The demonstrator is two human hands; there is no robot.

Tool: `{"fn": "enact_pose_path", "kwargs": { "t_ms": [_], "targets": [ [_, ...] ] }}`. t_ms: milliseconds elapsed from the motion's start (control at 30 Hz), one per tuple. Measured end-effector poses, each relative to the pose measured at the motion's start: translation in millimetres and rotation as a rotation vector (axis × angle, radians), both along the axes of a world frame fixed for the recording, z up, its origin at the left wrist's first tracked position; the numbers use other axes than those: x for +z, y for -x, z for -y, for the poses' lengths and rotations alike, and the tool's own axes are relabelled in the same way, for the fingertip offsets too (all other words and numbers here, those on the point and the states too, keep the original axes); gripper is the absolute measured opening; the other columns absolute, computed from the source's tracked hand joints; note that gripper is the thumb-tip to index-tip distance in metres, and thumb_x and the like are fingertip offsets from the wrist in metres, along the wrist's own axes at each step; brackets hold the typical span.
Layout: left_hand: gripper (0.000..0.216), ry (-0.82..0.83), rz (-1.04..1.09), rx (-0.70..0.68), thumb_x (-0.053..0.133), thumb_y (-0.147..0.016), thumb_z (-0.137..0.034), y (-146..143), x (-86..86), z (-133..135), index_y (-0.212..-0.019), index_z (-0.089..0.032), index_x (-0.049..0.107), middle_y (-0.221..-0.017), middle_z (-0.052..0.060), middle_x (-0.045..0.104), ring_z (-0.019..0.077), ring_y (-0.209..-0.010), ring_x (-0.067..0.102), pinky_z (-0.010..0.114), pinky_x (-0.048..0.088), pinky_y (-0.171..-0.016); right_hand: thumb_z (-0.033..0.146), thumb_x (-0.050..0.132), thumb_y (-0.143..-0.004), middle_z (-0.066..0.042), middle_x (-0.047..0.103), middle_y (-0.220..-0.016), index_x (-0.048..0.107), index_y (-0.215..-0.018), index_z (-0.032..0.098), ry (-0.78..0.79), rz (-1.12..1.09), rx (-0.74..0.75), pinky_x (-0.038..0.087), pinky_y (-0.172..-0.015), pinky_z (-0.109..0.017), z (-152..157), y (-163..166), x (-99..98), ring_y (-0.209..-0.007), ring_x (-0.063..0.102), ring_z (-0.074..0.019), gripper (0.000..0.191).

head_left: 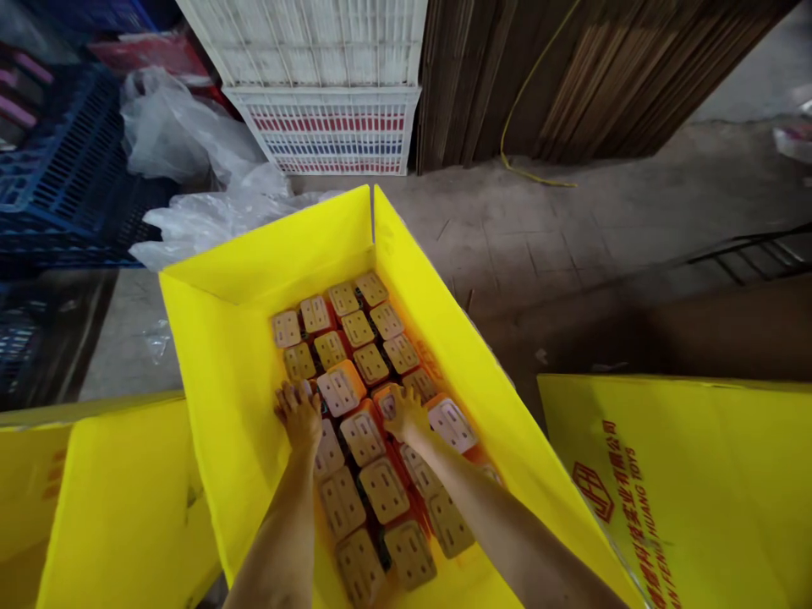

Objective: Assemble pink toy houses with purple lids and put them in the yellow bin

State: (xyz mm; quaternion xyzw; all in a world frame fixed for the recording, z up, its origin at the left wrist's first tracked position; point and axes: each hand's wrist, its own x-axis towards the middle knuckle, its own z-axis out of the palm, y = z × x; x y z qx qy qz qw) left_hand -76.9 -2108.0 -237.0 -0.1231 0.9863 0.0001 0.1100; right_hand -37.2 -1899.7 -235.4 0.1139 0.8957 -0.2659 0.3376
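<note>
Several boxy plastic toy pieces (384,489) with flat beige, slotted undersides facing up and orange or red sides stand in rows inside a yellow box (216,406). My left hand (299,414) reaches down by the box's left wall, its fingers curled over a piece mostly hidden beneath them. Around another piece (386,404) near the middle of the rows, my right hand (407,413) has its thumb and fingers closed. Between my hands, one piece (341,389) sits slightly tilted and higher than those beyond it.
Yellow cartons flank the box, one at left (127,507) and a printed one at right (685,482). Beyond stand white crates (330,127), flattened cardboard (495,85) with a yellow strap (507,135), blue crates (76,161) and clear plastic bags (209,216).
</note>
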Motion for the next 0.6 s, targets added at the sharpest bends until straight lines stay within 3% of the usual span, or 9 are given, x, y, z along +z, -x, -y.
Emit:
{"fn": "enact_pose_path", "kwargs": {
  "t_ms": [133, 233, 367, 467, 600],
  "targets": [
    [0.053, -0.092, 0.062, 0.035, 0.035, -0.088, -0.031, 4.8, 6.3, 9.4, -0.137, -0.009, 0.036, -0.149, 0.019, 0.025, 0.0341, -0.139, 0.016, 0.051, 0.021, -0.111, 0.033, 0.063, -0.070, -0.017, 0.036, -0.137, 0.033, -0.137, 0.024, 0.037, 0.013, 0.008, 0.040, -0.086, -0.043, 19.9, 2.4, 0.8, -0.116, 0.043, -0.0337, 0.074],
    [0.055, -0.091, 0.036, 0.092, 0.032, -0.088, -0.029, 11.8, 20.7, 2.4, -0.138, -0.003, 0.031, -0.147, 0.026, 0.024, 0.0363, -0.138, 0.021, 0.053, 0.025, -0.108, 0.032, 0.066, -0.066, -0.018, 0.038, -0.136, 0.033, -0.139, 0.024, 0.061, 0.038, 0.003, 0.041, -0.086, -0.044, 21.2, 8.9, 2.5, -0.114, 0.045, -0.0355, 0.080],
    [0.058, -0.164, 0.048, -0.051, 0.042, -0.086, -0.038, 22.2, 31.8, -25.0, -0.134, -0.006, 0.037, -0.142, 0.023, 0.036, 0.0303, -0.135, 0.028, 0.042, 0.025, -0.111, 0.034, 0.063, -0.070, -0.020, 0.039, -0.137, 0.026, -0.142, 0.022, 0.055, 0.012, -0.038, 0.039, -0.088, -0.046, 13.6, 6.3, 6.2, -0.114, 0.048, -0.0349, 0.082],
    [0.051, -0.254, 0.142, -0.110, 0.052, -0.081, -0.041, 32.8, 24.2, -49.4, -0.123, -0.012, 0.049, -0.132, 0.018, 0.050, 0.0289, -0.130, 0.038, 0.039, 0.029, -0.109, 0.037, 0.062, -0.072, -0.022, 0.031, -0.143, 0.020, -0.144, 0.019, 0.039, -0.027, -0.056, 0.036, -0.094, -0.047, 11.6, -1.9, 7.0, -0.118, 0.046, -0.0354, 0.086],
    [0.038, -0.250, 0.210, 0.020, 0.058, -0.075, -0.032, 47.1, 8.6, -66.3, -0.106, -0.010, 0.057, -0.109, 0.021, 0.063, 0.0334, -0.110, 0.055, 0.044, 0.042, -0.094, 0.037, 0.053, -0.080, -0.022, 0.029, -0.145, 0.014, -0.146, 0.014, 0.037, -0.088, -0.103, 0.034, -0.099, -0.047, 11.7, -11.3, 4.2, -0.123, 0.042, -0.0334, 0.080]
  ]
}}
